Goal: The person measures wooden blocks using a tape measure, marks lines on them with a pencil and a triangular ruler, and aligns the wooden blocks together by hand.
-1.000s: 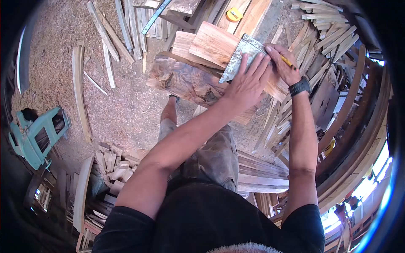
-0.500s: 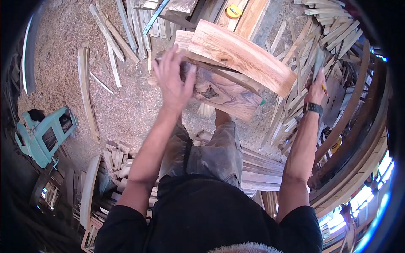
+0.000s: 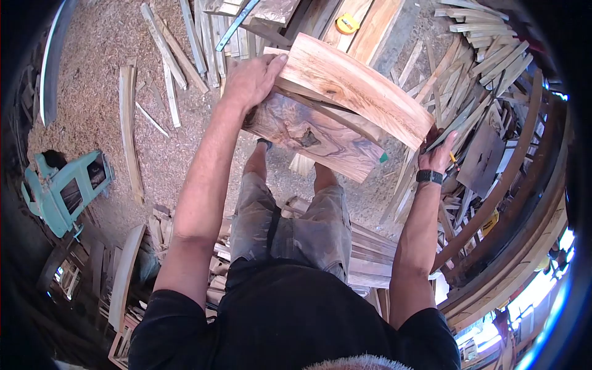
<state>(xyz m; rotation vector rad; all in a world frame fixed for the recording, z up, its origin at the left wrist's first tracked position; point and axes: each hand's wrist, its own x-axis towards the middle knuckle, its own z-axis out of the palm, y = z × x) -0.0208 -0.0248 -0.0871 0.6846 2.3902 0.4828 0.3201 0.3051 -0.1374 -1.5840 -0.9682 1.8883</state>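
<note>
A light reddish wooden board (image 3: 357, 89) lies slanted across the upper middle, over other wood pieces. In front of it is a darker plank (image 3: 290, 126) with swirling grain, a knot and a green mark at its right corner. My left hand (image 3: 251, 81) is closed over the left end of the light board, thumb toward its top face. At the board's right end is my right hand (image 3: 436, 159), wearing a watch. A yellow pencil (image 3: 454, 159) sticks out from its fingers, and a thin greyish blade-like strip also shows there, partly hidden.
A yellow tape measure (image 3: 347, 24) rests on planks behind the boards. Wood offcuts (image 3: 493, 37) are heaped at right, with long curved timbers (image 3: 499, 185) beyond. A green metal machine frame (image 3: 68, 191) stands at left. Loose strips lie on the sawdust-covered ground (image 3: 92, 105).
My left hand has moved up onto the light board's left end. My right hand has come down and left, from the offcuts to the board's right end.
</note>
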